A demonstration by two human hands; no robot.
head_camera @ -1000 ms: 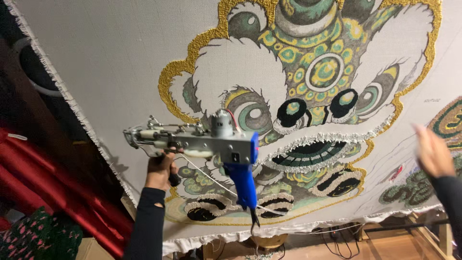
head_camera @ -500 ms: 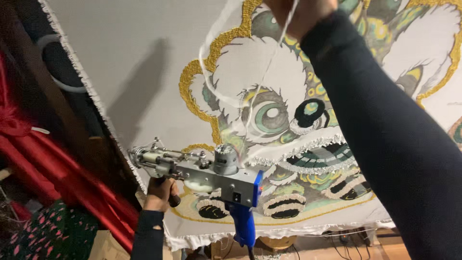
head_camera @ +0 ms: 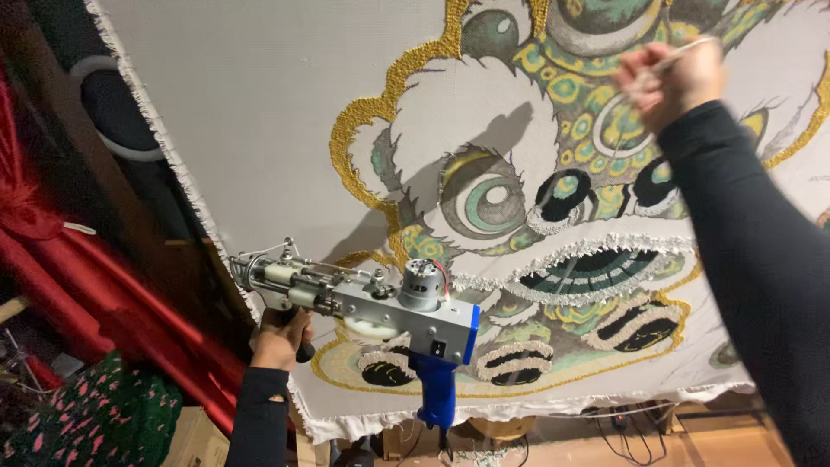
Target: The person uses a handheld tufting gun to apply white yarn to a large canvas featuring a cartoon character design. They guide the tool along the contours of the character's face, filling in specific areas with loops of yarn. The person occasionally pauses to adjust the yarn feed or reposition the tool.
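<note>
My left hand point(head_camera: 278, 337) grips the front black handle of a silver tufting gun point(head_camera: 363, 298) with a blue rear grip point(head_camera: 437, 389), held in front of the lower left of a stretched grey cloth point(head_camera: 259, 104). The cloth carries a tufted lion face point(head_camera: 536, 173) in white, gold and green. My right hand point(head_camera: 670, 78) is raised high against the lion's forehead, fingers closed on a thin white yarn strand point(head_camera: 692, 47). My black sleeve point(head_camera: 761, 268) runs down the right side.
Red draped fabric point(head_camera: 95, 285) hangs at the left, with a dark green floral cloth point(head_camera: 95, 415) below it. A white ring point(head_camera: 104, 104) shows behind the cloth's frayed left edge. Cables point(head_camera: 622, 424) lie on the wooden floor under the cloth's bottom edge.
My right arm swung up from the lower right, across the view, and now holds yarn at the upper right. The tufting gun stayed in my left hand, shifting slightly as the view moved.
</note>
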